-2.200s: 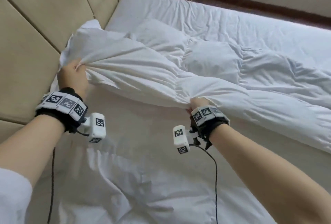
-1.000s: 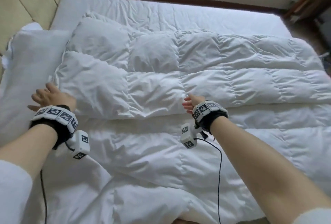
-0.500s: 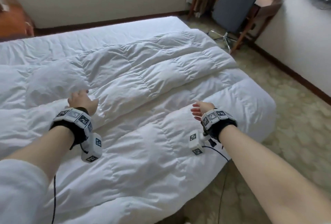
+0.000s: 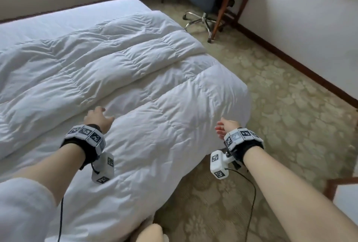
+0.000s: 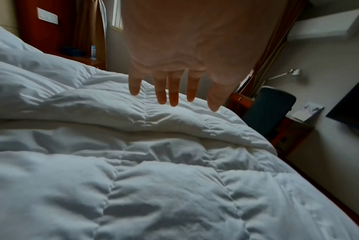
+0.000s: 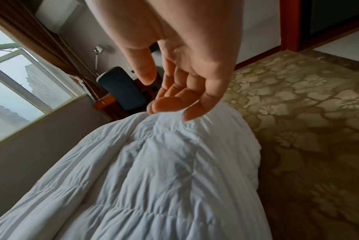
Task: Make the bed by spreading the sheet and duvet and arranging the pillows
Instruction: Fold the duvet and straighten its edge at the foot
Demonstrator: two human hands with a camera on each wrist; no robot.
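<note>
Head view: a white duvet [image 4: 135, 90] lies over the bed, part folded back on itself.
Left hand [image 4: 97, 118] hovers above the fold with fingers [image 5: 173, 91] straight and spread; right hand [image 4: 225, 128] hangs loosely curled, empty, near the corner.

The right hand [image 6: 174, 68] hangs from twelve o'clock, fingers [image 6: 170, 104] loosely curled and holding nothing, above the white duvet [image 6: 153, 178]. Patterned carpet [image 6: 308, 129] fills three o'clock; a window [image 6: 14, 91] at nine, a dark chair [image 6: 121, 89] toward eleven.
</note>
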